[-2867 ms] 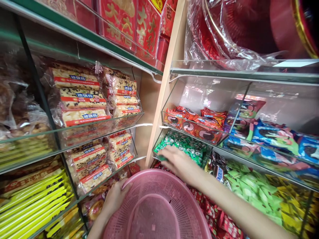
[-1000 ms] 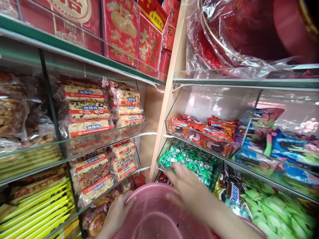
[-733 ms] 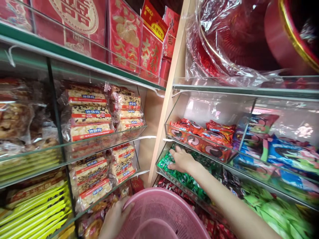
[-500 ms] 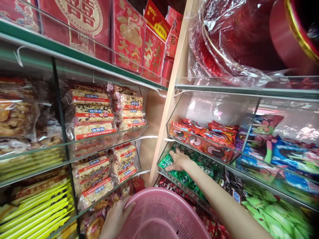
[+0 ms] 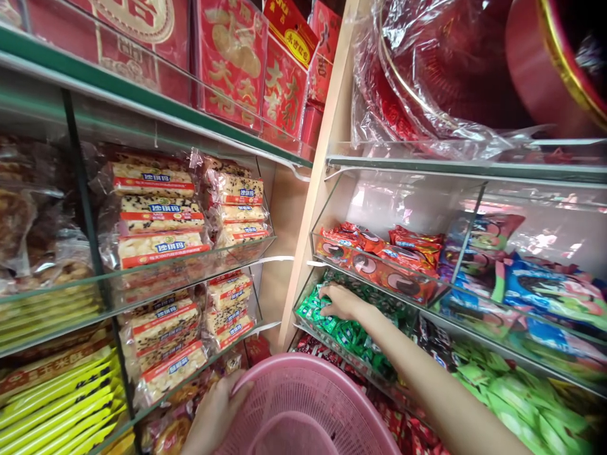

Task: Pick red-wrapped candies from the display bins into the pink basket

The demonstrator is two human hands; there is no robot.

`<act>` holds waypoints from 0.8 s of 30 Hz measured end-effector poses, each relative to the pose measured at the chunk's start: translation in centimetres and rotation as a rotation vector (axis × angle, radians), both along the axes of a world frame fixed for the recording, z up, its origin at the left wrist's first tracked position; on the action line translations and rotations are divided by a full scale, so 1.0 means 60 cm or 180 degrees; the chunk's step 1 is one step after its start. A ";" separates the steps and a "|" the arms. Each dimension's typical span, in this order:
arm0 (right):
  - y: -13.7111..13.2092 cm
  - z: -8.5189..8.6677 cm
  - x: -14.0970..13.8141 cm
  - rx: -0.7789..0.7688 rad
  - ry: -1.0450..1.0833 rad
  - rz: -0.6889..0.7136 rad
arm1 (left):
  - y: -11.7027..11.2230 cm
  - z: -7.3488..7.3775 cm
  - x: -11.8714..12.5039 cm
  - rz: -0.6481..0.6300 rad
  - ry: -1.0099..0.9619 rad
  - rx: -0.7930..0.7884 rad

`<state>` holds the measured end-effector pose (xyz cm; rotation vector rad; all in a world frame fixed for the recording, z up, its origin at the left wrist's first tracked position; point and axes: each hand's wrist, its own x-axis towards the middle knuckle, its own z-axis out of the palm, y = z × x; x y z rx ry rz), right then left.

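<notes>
Your right hand (image 5: 339, 301) has come down onto the green foil-wrapped sweets (image 5: 355, 338) in the clear acrylic bin (image 5: 332, 347), directly beneath its slightly curled fingers, though you can't tell if they hold any. Your left hand (image 5: 213, 411) grips the rim of the pink plastic basket (image 5: 303, 370).

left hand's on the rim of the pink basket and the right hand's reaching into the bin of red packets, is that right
Not quite: the head view shows the right hand in the bin of small green-wrapped packets, not the red packets. The left hand is on the rim of the pink basket, as you said.
</notes>
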<state>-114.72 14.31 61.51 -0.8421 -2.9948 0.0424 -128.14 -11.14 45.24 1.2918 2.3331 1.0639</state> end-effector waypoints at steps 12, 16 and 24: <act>0.031 0.022 0.026 0.0249 0.0736 -0.0104 | -0.004 -0.002 -0.002 -0.0020 0.0005 0.0115; 0.021 0.031 0.037 0.0055 0.0934 -0.0011 | -0.004 0.001 0.000 -0.0023 0.0058 0.0079; -0.113 0.043 0.063 -0.0250 0.0974 0.0653 | -0.004 0.004 0.003 0.0016 -0.0011 0.0033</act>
